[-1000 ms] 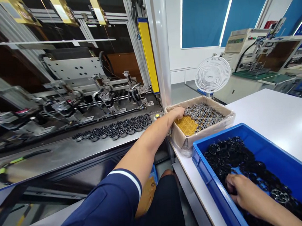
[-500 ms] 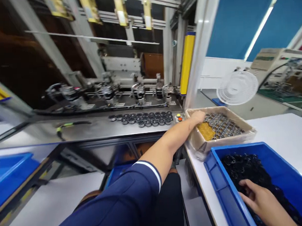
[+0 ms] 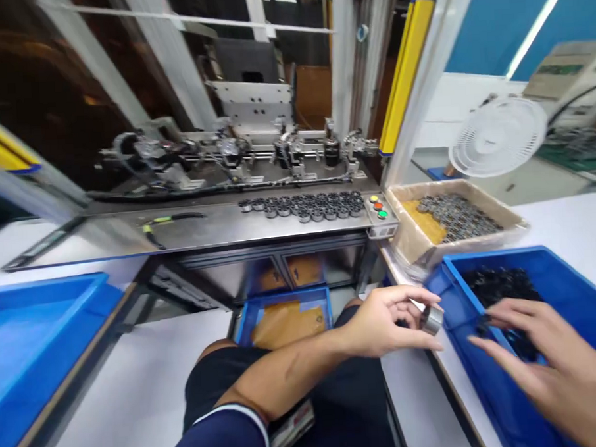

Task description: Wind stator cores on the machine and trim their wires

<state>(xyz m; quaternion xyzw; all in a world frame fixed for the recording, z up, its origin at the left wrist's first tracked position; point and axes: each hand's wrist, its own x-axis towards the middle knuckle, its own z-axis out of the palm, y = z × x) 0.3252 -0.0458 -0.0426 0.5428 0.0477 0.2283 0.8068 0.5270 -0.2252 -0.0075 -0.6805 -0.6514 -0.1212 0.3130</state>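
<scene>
My left hand (image 3: 388, 320) pinches a small grey metal ring (image 3: 431, 319) between thumb and fingertips, just left of the blue bin (image 3: 469, 367). My right hand (image 3: 545, 357) hovers over that bin with fingers spread, and a small black ring part (image 3: 484, 323) sits at its fingertips. The bin holds a heap of black ring parts (image 3: 503, 286). Behind it stands a cardboard box (image 3: 411, 241) lined with plastic, holding grey metal rings (image 3: 456, 216) on a yellow sheet.
A steel machine ledge (image 3: 219, 228) carries a row of dark rings (image 3: 307, 206) and coloured buttons (image 3: 377, 206). A second blue bin (image 3: 40, 327) sits at the left, another (image 3: 282, 313) under the ledge. A white fan (image 3: 496, 136) stands behind the white table (image 3: 574, 221).
My left hand came back from the cardboard box with a metal ring and now sits near my lap. My right hand lifted out of the black parts. The view swung left and down.
</scene>
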